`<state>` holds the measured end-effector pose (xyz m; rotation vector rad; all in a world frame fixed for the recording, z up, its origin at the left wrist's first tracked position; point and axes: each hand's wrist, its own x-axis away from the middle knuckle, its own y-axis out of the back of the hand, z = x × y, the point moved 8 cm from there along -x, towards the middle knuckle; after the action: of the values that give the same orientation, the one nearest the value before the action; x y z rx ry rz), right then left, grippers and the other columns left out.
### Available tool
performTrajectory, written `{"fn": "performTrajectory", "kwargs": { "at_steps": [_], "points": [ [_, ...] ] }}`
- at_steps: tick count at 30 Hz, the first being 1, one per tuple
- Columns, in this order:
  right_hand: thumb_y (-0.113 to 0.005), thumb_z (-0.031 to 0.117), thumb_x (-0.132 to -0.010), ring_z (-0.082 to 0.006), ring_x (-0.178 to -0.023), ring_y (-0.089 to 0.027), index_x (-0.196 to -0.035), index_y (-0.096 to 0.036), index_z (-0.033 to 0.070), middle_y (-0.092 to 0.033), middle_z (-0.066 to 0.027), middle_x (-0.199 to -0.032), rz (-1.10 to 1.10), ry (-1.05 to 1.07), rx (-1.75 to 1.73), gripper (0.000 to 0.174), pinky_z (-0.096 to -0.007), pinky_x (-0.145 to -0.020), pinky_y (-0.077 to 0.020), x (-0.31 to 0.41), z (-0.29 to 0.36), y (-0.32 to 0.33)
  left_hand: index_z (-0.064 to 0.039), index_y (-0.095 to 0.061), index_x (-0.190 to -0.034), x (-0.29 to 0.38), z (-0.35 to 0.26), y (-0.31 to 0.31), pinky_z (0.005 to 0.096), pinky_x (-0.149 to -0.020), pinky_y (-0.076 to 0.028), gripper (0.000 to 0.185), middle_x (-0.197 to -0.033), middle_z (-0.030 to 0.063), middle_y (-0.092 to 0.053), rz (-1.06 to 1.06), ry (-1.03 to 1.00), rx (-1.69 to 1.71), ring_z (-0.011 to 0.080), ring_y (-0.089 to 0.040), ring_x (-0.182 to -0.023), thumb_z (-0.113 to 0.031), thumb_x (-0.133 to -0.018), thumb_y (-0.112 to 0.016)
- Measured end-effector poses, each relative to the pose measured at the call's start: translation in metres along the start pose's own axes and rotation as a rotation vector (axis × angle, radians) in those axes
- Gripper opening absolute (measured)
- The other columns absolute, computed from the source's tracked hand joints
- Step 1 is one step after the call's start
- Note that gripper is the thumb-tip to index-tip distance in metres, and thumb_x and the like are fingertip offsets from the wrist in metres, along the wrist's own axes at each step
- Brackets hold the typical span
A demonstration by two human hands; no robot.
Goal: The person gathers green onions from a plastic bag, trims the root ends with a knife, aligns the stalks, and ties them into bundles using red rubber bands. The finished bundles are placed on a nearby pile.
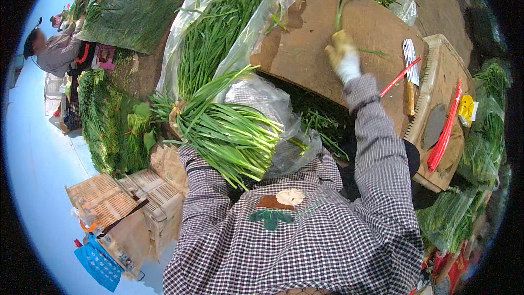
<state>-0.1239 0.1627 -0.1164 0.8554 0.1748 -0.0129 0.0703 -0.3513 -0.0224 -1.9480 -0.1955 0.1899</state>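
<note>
My gloved left hand (177,116) is closed round a thick bunch of flat green leaves, like garlic chives (233,135), whose pale ends point right. Leaves cover part of that hand. Behind it a clear plastic bag (278,28) holds more long green leaves (221,32). My right hand (343,51), in a yellow and white glove, is blurred over the brown board (303,57). A few loose leaves (339,10) stand out just beyond its fingers; whether it grips them is unclear.
A knife (410,73) with a wooden handle and a red strip (400,77) lie on the board's right side. Red ties (446,131) rest on an upturned crate (442,61). Plastic crates (153,192) and bundled greens (100,123) stand at left. Another person (57,51) works at far upper left.
</note>
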Motion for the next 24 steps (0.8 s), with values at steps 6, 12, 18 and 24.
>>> {"fn": "performTrajectory", "kwargs": {
  "at_steps": [6, 12, 18, 24],
  "points": [
    [-0.068, 0.028, -0.087, -0.0341, -0.101, -0.064, -0.105, -0.072, 0.007, -0.068, -0.0167, -0.106, 0.904, 0.426, -0.056, 0.028, -0.0429, -0.083, -0.0520, 0.160, 0.127, -0.005, -0.007, -0.050, -0.099, -0.006, -0.002, -0.004, 0.0330, -0.085, -0.041, 0.005, -0.076, -0.0012, -0.041, 0.013, 0.012, -0.007, 0.0124, -0.046, -0.071, -0.007, -0.096, -0.055],
    [-0.071, 0.032, -0.089, -0.0327, -0.109, -0.064, -0.127, -0.061, 0.002, -0.064, -0.0218, -0.121, 0.331, 0.534, -0.605, 0.049, -0.0384, -0.094, -0.0504, 0.064, 0.266, 0.045, -0.007, -0.051, -0.099, -0.009, 0.029, -0.066, 0.0331, -0.085, -0.041, 0.005, -0.076, -0.0011, -0.042, 0.136, 0.098, 0.028, 0.0126, -0.046, -0.072, -0.006, -0.096, -0.055],
    [-0.041, 0.060, -0.100, -0.0274, -0.136, -0.045, -0.145, -0.044, 0.003, -0.049, -0.0168, -0.146, 1.171, 0.371, -0.856, 0.073, -0.0353, -0.114, -0.0325, 0.064, 0.377, -0.047, -0.006, -0.057, -0.107, -0.011, 0.038, -0.162, 0.0376, -0.085, -0.047, 0.017, -0.082, 0.0046, -0.057, 0.191, 0.124, -0.291, 0.0167, -0.055, -0.076, -0.015, -0.093, -0.059],
    [-0.044, 0.063, -0.097, -0.0224, -0.126, -0.052, -0.145, -0.046, 0.006, -0.051, -0.0130, -0.143, 1.338, -0.131, -1.247, 0.075, -0.0360, -0.106, -0.0416, 0.136, 0.277, -0.035, -0.005, -0.062, -0.091, -0.033, -0.006, -0.077, 0.0396, -0.070, -0.057, 0.012, -0.078, 0.0098, -0.064, -0.334, 0.075, -0.632, 0.0253, -0.065, -0.071, -0.016, -0.088, -0.062]
  ]
}}
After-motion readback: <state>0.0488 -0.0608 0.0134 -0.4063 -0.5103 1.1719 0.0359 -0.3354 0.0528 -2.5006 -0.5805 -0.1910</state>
